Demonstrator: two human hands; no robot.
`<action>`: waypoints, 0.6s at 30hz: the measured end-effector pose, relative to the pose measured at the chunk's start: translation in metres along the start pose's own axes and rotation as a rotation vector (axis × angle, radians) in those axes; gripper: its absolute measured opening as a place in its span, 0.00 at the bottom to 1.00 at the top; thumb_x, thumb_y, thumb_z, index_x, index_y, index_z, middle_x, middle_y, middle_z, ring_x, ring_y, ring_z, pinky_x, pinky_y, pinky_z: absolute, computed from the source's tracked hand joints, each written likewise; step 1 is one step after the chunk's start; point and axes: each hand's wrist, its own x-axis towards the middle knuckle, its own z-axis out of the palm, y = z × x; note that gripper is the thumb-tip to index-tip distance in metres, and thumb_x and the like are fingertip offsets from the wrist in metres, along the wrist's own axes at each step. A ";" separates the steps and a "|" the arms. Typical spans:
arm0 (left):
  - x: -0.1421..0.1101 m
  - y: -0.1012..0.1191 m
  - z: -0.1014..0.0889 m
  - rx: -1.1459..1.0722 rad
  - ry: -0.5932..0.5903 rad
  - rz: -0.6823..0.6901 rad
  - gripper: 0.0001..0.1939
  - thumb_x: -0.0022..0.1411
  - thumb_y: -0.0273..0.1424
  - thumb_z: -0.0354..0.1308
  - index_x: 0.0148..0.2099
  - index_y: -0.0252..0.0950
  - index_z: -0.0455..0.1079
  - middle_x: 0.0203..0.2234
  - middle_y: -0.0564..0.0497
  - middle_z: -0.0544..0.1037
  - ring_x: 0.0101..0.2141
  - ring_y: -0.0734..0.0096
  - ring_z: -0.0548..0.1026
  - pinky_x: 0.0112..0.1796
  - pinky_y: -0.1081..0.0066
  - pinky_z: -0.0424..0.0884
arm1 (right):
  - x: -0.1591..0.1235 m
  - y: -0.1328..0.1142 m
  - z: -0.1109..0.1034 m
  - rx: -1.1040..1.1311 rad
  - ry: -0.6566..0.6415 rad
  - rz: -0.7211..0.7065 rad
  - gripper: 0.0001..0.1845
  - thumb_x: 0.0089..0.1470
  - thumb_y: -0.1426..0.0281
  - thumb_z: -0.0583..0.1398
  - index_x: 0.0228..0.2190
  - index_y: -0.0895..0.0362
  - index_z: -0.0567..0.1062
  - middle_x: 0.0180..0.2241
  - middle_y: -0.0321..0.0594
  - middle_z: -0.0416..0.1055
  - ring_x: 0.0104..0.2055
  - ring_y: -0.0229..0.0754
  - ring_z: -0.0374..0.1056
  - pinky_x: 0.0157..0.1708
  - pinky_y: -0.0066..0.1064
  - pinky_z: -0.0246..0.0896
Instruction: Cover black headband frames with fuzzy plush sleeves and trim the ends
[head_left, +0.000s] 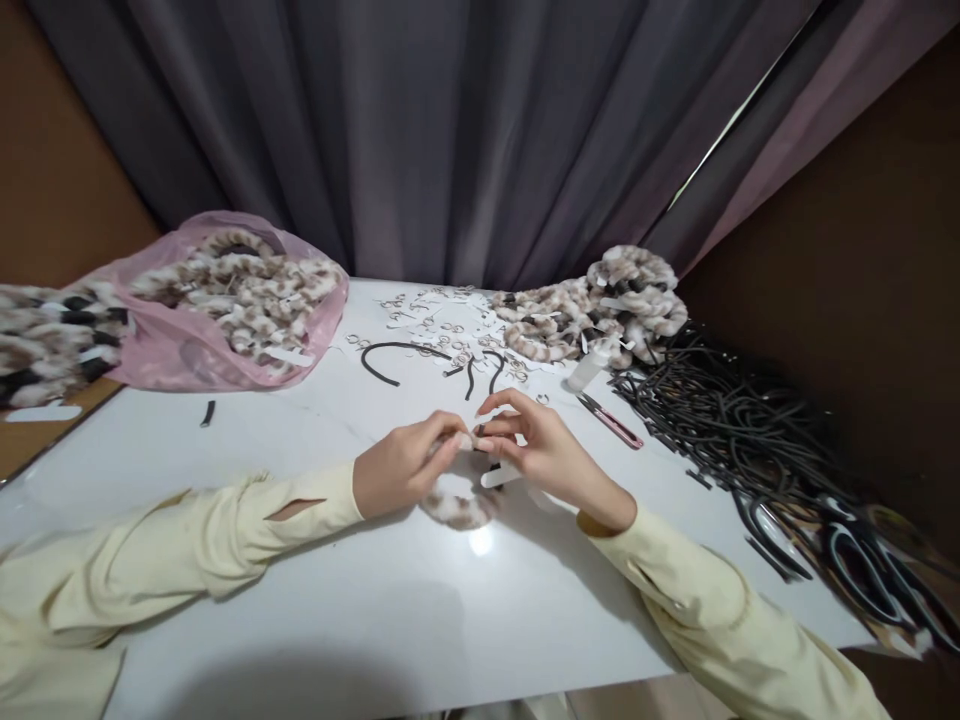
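Note:
A brown-and-white furry band [459, 510] curves in a loop on the white table, its ends drawn up between my two hands. My left hand [401, 465] is closed, pinching one end between thumb and fingers. Fingertips almost touching it, my right hand [555, 450] pinches at the same spot, with its other fingers bent and partly spread. A small dark piece shows between the right fingers; its exact shape is hidden. Beside the band, a white tag [495, 478] sticks out below the right hand.
Furry bands [255, 285] fill a pink plastic bag [180, 350] at left; another furry pile [634, 290] lies back right. Metal rings [452, 327] and black cord pieces [379, 370] are scattered behind my hands. At right are a clear bottle [587, 370], thread snips [611, 420], black cords [720, 420] and scissors [862, 570].

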 end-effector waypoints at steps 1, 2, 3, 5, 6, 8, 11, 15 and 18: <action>0.002 0.002 -0.002 -0.070 -0.043 -0.124 0.09 0.65 0.31 0.42 0.41 0.34 0.61 0.28 0.52 0.75 0.25 0.76 0.72 0.29 0.76 0.66 | -0.002 0.000 0.002 -0.127 0.055 -0.092 0.10 0.52 0.71 0.58 0.37 0.56 0.61 0.28 0.37 0.72 0.32 0.38 0.69 0.31 0.27 0.62; 0.003 0.004 -0.004 -0.128 -0.082 -0.220 0.09 0.65 0.33 0.42 0.41 0.35 0.61 0.26 0.53 0.74 0.24 0.76 0.71 0.29 0.76 0.65 | -0.004 -0.001 0.004 -0.241 0.099 -0.172 0.09 0.53 0.73 0.56 0.37 0.55 0.61 0.30 0.38 0.72 0.34 0.39 0.70 0.32 0.28 0.62; 0.005 0.006 -0.007 -0.179 -0.115 -0.286 0.10 0.65 0.35 0.42 0.41 0.35 0.60 0.25 0.54 0.74 0.24 0.75 0.71 0.29 0.76 0.64 | -0.006 0.000 0.007 -0.336 0.133 -0.239 0.07 0.54 0.74 0.54 0.36 0.55 0.62 0.32 0.39 0.71 0.35 0.39 0.69 0.33 0.28 0.62; 0.007 0.008 -0.010 -0.260 -0.173 -0.351 0.12 0.64 0.38 0.43 0.41 0.36 0.61 0.24 0.55 0.73 0.25 0.75 0.70 0.29 0.76 0.63 | -0.010 0.002 0.011 -0.470 0.190 -0.351 0.06 0.55 0.76 0.51 0.36 0.55 0.63 0.34 0.40 0.70 0.36 0.39 0.69 0.33 0.28 0.62; 0.008 0.010 -0.011 -0.287 -0.195 -0.362 0.12 0.64 0.39 0.43 0.40 0.36 0.62 0.24 0.55 0.73 0.25 0.74 0.70 0.30 0.76 0.63 | -0.010 0.003 0.013 -0.519 0.214 -0.403 0.06 0.56 0.77 0.50 0.36 0.55 0.63 0.34 0.41 0.69 0.35 0.39 0.68 0.33 0.28 0.62; 0.010 0.011 -0.012 -0.313 -0.228 -0.372 0.13 0.64 0.38 0.43 0.37 0.36 0.63 0.23 0.55 0.73 0.25 0.74 0.70 0.30 0.76 0.62 | -0.011 0.006 0.015 -0.615 0.236 -0.502 0.08 0.56 0.77 0.49 0.36 0.55 0.64 0.33 0.42 0.68 0.35 0.40 0.66 0.33 0.29 0.62; 0.011 0.012 -0.013 -0.349 -0.255 -0.414 0.13 0.63 0.36 0.45 0.30 0.35 0.64 0.21 0.55 0.72 0.23 0.76 0.68 0.27 0.77 0.60 | -0.011 0.010 0.015 -0.721 0.201 -0.591 0.09 0.56 0.78 0.49 0.39 0.57 0.63 0.31 0.43 0.66 0.35 0.42 0.63 0.34 0.30 0.62; 0.013 0.008 -0.013 -0.579 -0.303 -0.533 0.13 0.60 0.35 0.48 0.25 0.34 0.63 0.16 0.57 0.66 0.18 0.80 0.60 0.21 0.78 0.56 | -0.009 0.013 0.013 -0.708 0.157 -0.545 0.11 0.56 0.78 0.50 0.41 0.57 0.62 0.33 0.44 0.66 0.35 0.42 0.64 0.33 0.31 0.62; 0.014 0.005 -0.010 -0.804 -0.302 -0.628 0.12 0.57 0.36 0.51 0.28 0.32 0.64 0.15 0.59 0.62 0.16 0.82 0.55 0.18 0.78 0.50 | -0.008 0.013 0.012 -0.621 0.127 -0.464 0.14 0.55 0.79 0.50 0.44 0.56 0.61 0.37 0.44 0.68 0.39 0.41 0.66 0.35 0.30 0.63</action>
